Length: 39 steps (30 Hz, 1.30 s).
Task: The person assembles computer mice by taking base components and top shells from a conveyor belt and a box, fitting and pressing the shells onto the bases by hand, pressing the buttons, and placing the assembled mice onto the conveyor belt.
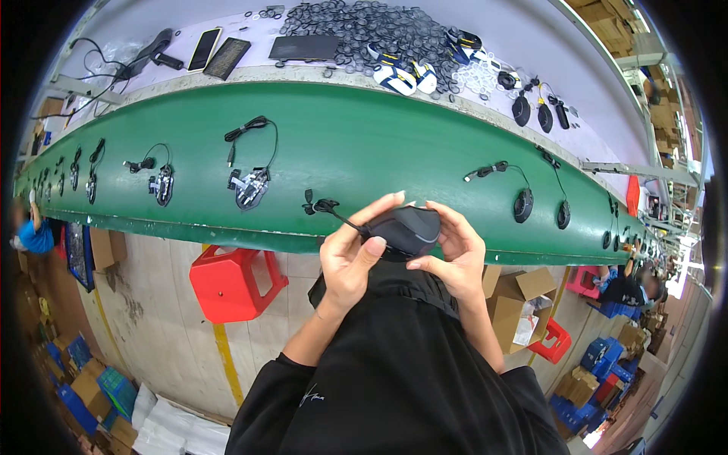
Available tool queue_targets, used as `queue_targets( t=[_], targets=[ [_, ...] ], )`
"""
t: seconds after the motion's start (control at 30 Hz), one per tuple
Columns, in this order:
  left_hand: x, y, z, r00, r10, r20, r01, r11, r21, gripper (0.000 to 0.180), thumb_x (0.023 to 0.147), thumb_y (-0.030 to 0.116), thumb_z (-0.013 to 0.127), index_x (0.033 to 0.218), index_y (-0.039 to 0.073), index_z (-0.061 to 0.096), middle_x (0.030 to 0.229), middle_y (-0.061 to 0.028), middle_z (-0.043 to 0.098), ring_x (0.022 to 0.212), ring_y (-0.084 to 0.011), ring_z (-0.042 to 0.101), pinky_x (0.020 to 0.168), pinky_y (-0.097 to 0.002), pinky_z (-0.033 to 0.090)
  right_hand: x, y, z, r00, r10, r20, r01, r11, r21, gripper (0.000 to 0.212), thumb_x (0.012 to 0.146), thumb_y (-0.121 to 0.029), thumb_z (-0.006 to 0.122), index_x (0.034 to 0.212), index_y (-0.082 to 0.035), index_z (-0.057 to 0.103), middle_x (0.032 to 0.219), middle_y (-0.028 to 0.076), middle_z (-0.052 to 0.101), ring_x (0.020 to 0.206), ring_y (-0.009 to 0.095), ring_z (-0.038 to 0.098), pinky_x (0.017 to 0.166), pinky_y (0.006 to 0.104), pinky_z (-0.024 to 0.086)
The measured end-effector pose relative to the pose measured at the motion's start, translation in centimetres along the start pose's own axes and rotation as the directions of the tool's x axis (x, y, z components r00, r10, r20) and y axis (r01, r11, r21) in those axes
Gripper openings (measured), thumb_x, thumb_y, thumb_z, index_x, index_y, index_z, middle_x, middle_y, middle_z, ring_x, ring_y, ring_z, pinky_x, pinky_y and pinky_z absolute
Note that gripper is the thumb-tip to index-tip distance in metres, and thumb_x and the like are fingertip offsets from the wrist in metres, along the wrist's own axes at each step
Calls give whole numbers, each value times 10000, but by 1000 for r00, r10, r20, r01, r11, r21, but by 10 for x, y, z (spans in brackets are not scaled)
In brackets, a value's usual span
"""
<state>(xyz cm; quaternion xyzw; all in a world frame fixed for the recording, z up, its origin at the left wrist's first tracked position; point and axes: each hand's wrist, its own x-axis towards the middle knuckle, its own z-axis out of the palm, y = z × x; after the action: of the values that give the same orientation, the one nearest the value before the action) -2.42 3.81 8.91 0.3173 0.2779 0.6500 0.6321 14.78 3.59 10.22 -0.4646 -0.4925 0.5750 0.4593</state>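
A black computer mouse [404,230] is held between my two hands at the near edge of the green belt. My left hand [350,254] grips its left end, thumb on the near side and fingers on the far side. On the other end, my right hand [455,254] closes with thumb and fingers. The mouse's bundled black cable [322,205] runs off to the left over the belt. Left of it lie mice without top shells, among them one open mouse [250,188] with its inner parts showing. Assembled black mice, such as this one [523,205], lie to the right.
Beyond the green belt [341,121], a shelf bears a heap of small dark rings [364,30], a phone [204,50] and a flat black box [305,48]. A red stool [231,282] stands at the left, an open carton [522,307] at the right. Other people sit along the belt.
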Motion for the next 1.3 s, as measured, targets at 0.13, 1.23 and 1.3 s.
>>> queue_targets(
  t=[0.13, 1.23, 1.3],
  targets=[
    [-3, 11, 4, 996, 77, 35, -82, 976, 201, 372, 924, 96, 621, 1222, -118, 559, 1202, -229, 624, 1105, -272, 619, 974, -357, 475, -1, 4, 1, 1000, 29, -1, -29, 996, 90, 789, 607, 37, 868, 1297, 48, 485, 1258, 146, 575, 1211, 234, 540, 1034, 383, 449],
    [4, -19, -56, 980, -152, 129, 199, 803, -562, 434, 897, 232, 653, 1180, -85, 566, 1103, -286, 628, 1041, -420, 621, 943, -496, 486, -11, -47, 31, 993, -34, -110, -2, 952, -307, 386, 694, -64, 829, 1038, 44, 692, 972, 124, 731, 892, 177, 713, 792, 271, 554],
    [7, -24, -58, 977, -164, 136, 213, 767, -606, 426, 904, 228, 645, 1177, -90, 567, 1127, -288, 619, 1061, -394, 619, 956, -478, 481, -10, -41, 30, 989, -63, -136, 19, 953, -301, 382, 686, -69, 833, 1030, 32, 701, 973, 116, 733, 887, 165, 712, 782, 262, 553]
  ],
)
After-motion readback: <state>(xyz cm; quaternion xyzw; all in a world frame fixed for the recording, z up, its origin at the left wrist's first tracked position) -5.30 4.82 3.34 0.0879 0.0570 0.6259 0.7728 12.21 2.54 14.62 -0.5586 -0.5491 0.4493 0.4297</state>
